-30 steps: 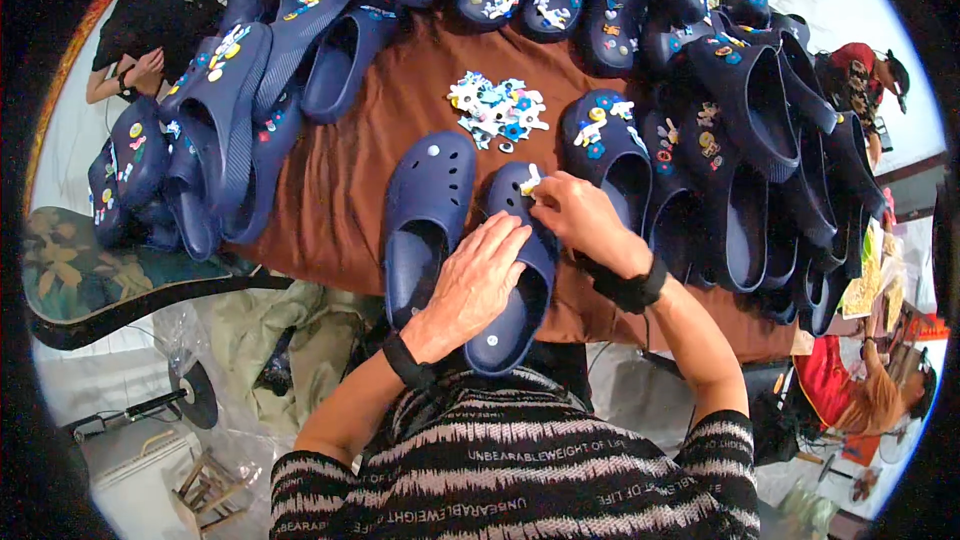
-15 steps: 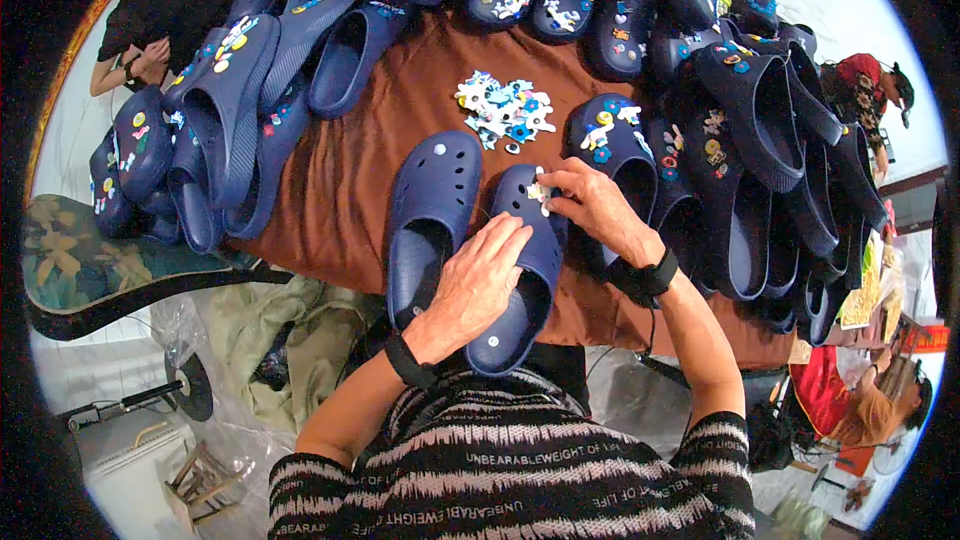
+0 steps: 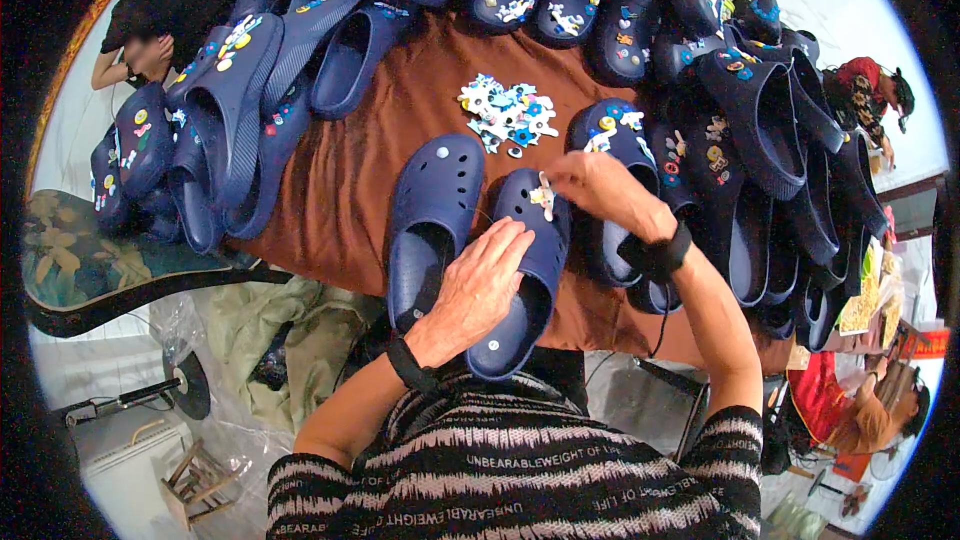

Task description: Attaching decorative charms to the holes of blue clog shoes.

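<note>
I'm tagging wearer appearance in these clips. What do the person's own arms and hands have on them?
Both forearms are bare below short sleeves of a dark top with pale, fuzzy horizontal stripes and a band of printed lettering. The left hand has a thin black band at the wrist. The right hand has a wider black strap at the wrist, with a thin dark cord hanging from it. No gloves or rings show.

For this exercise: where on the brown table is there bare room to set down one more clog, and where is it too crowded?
Bare cloth lies between the left heap of clogs and the plain clog. Beyond the charm pile, and right, clogs crowd.
</note>
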Motion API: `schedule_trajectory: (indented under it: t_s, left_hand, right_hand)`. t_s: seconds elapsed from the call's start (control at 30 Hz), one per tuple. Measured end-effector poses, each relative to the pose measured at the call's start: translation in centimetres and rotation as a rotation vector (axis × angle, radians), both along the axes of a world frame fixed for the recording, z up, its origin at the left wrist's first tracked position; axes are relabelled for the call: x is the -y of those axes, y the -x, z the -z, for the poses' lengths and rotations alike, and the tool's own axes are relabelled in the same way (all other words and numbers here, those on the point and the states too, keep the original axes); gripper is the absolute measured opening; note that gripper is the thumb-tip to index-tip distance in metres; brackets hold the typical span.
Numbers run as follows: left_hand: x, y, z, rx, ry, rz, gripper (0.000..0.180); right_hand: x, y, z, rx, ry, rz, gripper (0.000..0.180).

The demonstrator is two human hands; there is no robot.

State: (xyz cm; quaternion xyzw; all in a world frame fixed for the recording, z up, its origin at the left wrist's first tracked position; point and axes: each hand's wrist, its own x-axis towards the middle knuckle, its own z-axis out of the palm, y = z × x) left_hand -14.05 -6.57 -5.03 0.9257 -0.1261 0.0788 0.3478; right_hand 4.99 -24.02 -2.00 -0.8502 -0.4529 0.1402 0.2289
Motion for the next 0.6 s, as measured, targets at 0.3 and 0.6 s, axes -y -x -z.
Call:
schedule_trajectory:
  t_s: [0.3,0.6]
  left_hand:
    - [0.0,0.1,0.2,0.030,0.040,-0.023,0.053]
    - [0.0,0.1,0.2,0.052,0.057,-0.015,0.051]
  right_hand:
    - [-6.0,-5.7,4.2,0.275,0.113,0.190,0.025]
    - [-7.2,-5.6,6.0,0.352,0.129,0.161,0.026]
